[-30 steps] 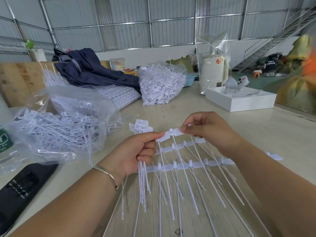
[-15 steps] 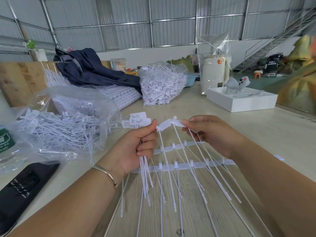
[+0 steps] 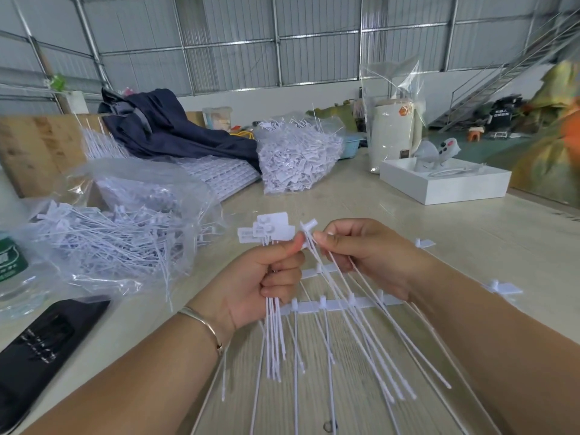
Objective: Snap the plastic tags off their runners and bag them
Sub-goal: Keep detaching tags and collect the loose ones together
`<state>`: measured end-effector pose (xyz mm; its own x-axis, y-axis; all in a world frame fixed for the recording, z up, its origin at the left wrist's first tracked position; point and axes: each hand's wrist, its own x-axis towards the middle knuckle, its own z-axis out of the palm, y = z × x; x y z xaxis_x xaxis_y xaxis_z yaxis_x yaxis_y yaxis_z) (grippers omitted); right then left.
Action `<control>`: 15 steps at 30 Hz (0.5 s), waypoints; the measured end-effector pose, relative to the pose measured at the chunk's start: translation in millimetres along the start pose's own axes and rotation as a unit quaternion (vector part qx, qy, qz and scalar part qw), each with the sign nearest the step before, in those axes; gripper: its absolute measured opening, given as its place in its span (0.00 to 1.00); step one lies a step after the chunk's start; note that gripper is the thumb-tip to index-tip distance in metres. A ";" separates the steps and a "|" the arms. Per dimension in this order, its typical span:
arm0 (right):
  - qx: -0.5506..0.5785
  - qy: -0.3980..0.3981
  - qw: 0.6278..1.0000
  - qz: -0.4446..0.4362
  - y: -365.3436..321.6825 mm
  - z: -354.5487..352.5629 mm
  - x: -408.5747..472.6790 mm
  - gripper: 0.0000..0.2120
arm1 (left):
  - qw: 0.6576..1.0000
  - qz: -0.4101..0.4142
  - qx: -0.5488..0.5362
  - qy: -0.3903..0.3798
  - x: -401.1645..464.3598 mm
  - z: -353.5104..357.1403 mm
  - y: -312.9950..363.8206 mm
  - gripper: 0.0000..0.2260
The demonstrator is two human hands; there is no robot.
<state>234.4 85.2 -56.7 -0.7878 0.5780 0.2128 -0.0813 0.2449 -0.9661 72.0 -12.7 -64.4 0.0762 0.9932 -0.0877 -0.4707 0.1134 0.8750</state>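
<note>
Tags (image 3: 272,229) freed from their runner (image 3: 339,304) stand bunched in the left hand (image 3: 254,285), fingers curled round their stems. The right hand (image 3: 365,255), which half a second ago pinched a tag apart from the bunch, has brought that loose tag (image 3: 308,228) against it; the handover looks nearly done. Left on the table (image 3: 408,221), an open plastic bag (image 3: 119,233) holds snapped tags. Farther back, another clear bag (image 3: 298,158) bulges with them.
</note>
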 end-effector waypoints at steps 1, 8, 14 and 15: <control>-0.008 0.017 1.000 0.001 -0.5 -0.4 0.4 0.19 | 1.000 0.001 -0.015 0.016 0.8 -1.2 0.5 0.13; -0.007 0.127 0.990 -0.067 -1.3 -8.6 -0.7 0.09 | 0.994 0.049 -0.029 0.095 4.0 -1.9 0.8 0.09; 0.008 0.145 0.986 -0.085 1.0 -7.0 0.1 0.07 | 0.990 0.068 0.056 0.114 5.1 0.5 -0.3 0.07; 0.008 0.143 0.986 -0.084 1.4 -7.5 -0.1 0.07 | 0.989 0.070 0.055 0.122 5.6 -0.3 -0.5 0.07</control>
<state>238.9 91.3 -56.9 -0.5575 0.7277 0.3995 -0.2071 0.3442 -0.9158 72.4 -7.2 -65.4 -0.2028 0.9772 -0.0630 -0.3620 -0.0151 0.9321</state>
